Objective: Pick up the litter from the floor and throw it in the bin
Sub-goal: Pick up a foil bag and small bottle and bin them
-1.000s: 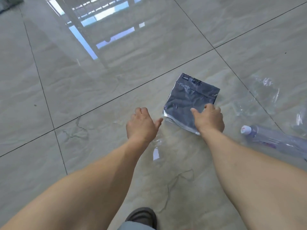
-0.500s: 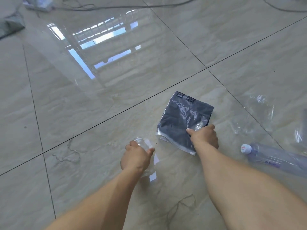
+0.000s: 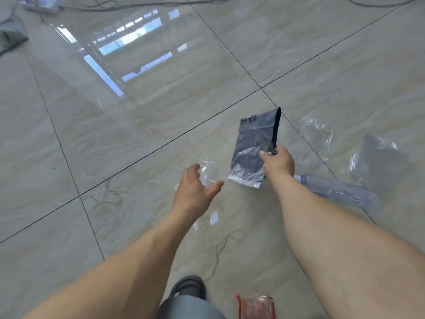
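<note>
My right hand (image 3: 278,163) pinches a dark grey plastic pouch (image 3: 254,143) by its right edge and holds it lifted off the tiled floor. My left hand (image 3: 195,189) is wrapped loosely around a small clear plastic container (image 3: 208,172), fingers curled about it. A clear plastic bottle with a purple label (image 3: 338,191) lies on the floor to the right of my right forearm. Clear plastic wrapping (image 3: 372,157) lies crumpled further right. No bin is in view.
A red-and-clear wrapper (image 3: 256,307) lies near my shoe (image 3: 188,287) at the bottom. A loose thread (image 3: 220,247) curls on the glossy tiles. Cables (image 3: 138,5) run along the top edge, and a grey cloth (image 3: 10,39) lies top left.
My right hand has raised the dark pouch off the floor and turned it edge-on. My left hand has closed around the clear container and lifted it. The camera has pulled back.
</note>
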